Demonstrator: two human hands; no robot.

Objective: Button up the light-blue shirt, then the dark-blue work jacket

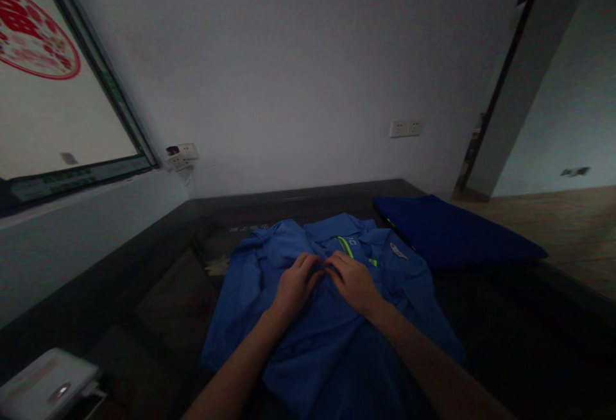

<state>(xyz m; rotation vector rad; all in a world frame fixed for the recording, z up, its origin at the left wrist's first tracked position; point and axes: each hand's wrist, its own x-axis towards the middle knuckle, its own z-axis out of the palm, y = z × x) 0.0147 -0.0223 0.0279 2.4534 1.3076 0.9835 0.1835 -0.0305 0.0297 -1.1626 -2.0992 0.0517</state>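
Observation:
A blue work jacket [308,349] lies spread on a dark tabletop, its collar toward the wall. Yellow-green trim and a small badge show on its right chest and sleeve. Near the upper middle of the jacket front, my left hand [299,281] pinches the fabric with fingers and thumb together. Close beside it, almost touching, my right hand [353,282] pinches the same area from the other side, a ring on one finger. The exact bit of cloth between the fingertips is too dark and small to make out.
A folded dark blue cloth item [457,231] lies at the right of the table [289,197]. At the lower left sits a white device [51,381]. Wall sockets [405,127] are on the wall behind, and a window frame [86,170] is at the left.

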